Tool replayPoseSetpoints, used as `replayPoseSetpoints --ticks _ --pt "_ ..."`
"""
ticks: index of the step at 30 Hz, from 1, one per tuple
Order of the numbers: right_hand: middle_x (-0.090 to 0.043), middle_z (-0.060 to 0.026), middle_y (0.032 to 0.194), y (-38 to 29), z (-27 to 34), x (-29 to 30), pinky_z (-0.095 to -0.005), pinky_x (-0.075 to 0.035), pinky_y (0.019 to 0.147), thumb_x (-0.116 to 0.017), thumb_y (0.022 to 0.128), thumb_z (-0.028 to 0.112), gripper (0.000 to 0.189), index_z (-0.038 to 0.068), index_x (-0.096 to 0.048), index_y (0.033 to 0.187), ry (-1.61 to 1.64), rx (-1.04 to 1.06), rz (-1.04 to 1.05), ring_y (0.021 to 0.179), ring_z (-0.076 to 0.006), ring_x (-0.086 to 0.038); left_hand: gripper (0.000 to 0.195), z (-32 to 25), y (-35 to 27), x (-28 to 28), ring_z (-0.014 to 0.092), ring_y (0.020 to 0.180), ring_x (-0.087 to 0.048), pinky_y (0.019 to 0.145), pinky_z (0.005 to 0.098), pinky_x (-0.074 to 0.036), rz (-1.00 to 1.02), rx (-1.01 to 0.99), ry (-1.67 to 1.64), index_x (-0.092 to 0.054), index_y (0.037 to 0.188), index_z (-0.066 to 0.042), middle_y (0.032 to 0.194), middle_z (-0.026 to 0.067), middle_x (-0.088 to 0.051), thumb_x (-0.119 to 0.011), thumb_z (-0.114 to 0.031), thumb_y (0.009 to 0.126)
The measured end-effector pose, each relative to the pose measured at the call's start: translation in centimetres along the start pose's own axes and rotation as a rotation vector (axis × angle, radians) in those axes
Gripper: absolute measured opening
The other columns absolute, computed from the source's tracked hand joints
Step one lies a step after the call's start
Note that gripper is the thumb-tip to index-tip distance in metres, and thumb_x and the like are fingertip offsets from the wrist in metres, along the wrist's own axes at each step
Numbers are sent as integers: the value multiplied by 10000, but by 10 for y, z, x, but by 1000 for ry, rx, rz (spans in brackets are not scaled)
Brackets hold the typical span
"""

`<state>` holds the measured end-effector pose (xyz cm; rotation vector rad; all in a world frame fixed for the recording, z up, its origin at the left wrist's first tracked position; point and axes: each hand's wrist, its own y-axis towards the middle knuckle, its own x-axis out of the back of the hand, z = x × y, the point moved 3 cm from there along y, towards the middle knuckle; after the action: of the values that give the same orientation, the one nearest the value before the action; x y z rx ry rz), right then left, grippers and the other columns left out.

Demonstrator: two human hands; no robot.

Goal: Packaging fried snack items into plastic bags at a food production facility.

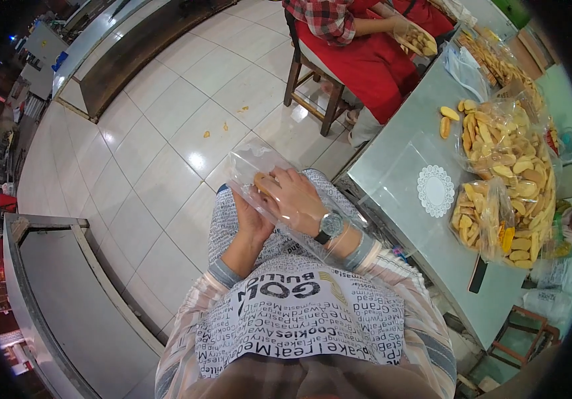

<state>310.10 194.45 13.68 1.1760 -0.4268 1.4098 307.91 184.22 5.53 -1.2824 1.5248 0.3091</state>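
My right hand (298,197), with a wristwatch (331,225) on the wrist, reaches inside a long clear plastic bag (251,157) above my lap. Its fingers are around a golden-brown piece of rusk-like bread (267,183), partly hidden by the fingers. The bag's film runs back over the watch and forearm. My left hand (253,214) holds the bag from outside at its lower left side, the thumb pointing up along the film. Part of its fingers is behind the bag and my right hand.
On the metal table (395,174) to the right lie a bag with a white doily print (435,191), large clear bags of bread slices (505,164), two loose slices (446,122) and a dark phone-like object (477,274). A seated person in a red apron (365,65) holds a filled bag (415,40).
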Motion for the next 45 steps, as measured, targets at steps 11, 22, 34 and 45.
replayPoseSetpoints --ticks 11,22,34,45 --pt "-522 -135 928 -6 -11 -21 -411 -456 762 -515 851 220 299 73 -513 1112 76 -89 148 875 -315 -529 982 17 -1 10 271 1244 -408 1032 382 -349 -8 64 83 -336 1361 -49 1355 107 -416 -288 -816 749" --pt "-413 -238 1335 -76 -41 0 -394 -358 1025 -499 847 98 447 -48 -435 1265 203 34 347 1247 -360 -401 823 -30 21 33 390 1232 -377 1041 527 -284 -65 -87 -107 -369 1279 -55 1248 161 -449 -342 -730 809" --pt "-634 -219 841 -122 -311 227 -440 -482 684 -542 824 198 224 11 -631 911 -514 -985 -95 799 -399 -601 763 -48 12 33 354 1169 -448 979 529 -343 -113 -77 -226 -407 1266 -102 1181 154 -512 -424 -704 797" --pt "-638 -166 1011 -129 -381 197 -450 -504 740 -485 855 200 343 81 -545 1171 -584 -988 -251 913 -313 -623 726 -41 9 29 346 1152 -464 1009 525 -328 -99 -67 -143 -408 1219 -67 1163 166 -523 -490 -652 798"
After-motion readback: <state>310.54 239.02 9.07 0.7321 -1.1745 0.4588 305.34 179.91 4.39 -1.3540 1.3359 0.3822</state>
